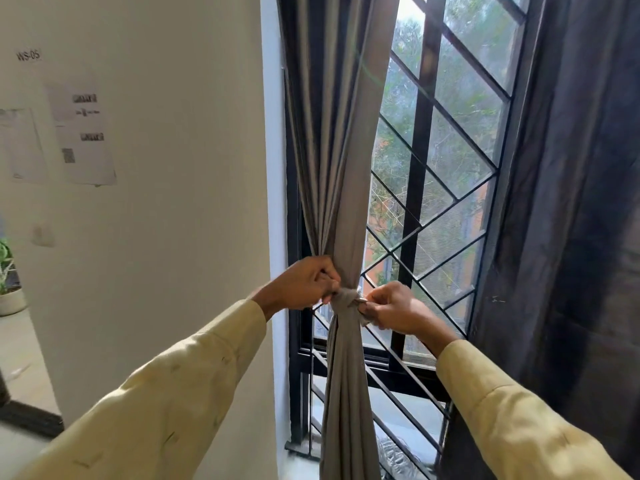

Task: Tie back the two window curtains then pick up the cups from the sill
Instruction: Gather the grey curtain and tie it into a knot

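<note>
**Head view: knotting stage, first curtain.** My left hand (pixel 304 284) and right hand (pixel 396 310) meet at the tie band (pixel 346 301). The band wraps the gathered left curtain (pixel 332 168) partway down its length, close to the left side of the window grille (pixel 446 188).

Both hands are closed on the band. The left fingers (pixel 329 293) pinch one end beside the knot and the right fingers (pixel 373 308) pinch the other end. I judge that they are drawing the ends apart to cinch the knot.

**Progress, as judged:**
- The left curtain is bundled and bound, and its knot is at or near completion.
- The right curtain (pixel 571 202) hangs loose and untied over the right part of the window.
- No cups are in view. The sill lies low in the picture and is largely hidden by the curtain tail, so I cannot tell where they stand.

**Remaining:** release this knot, tie the right curtain, then collect the cups.
</note>
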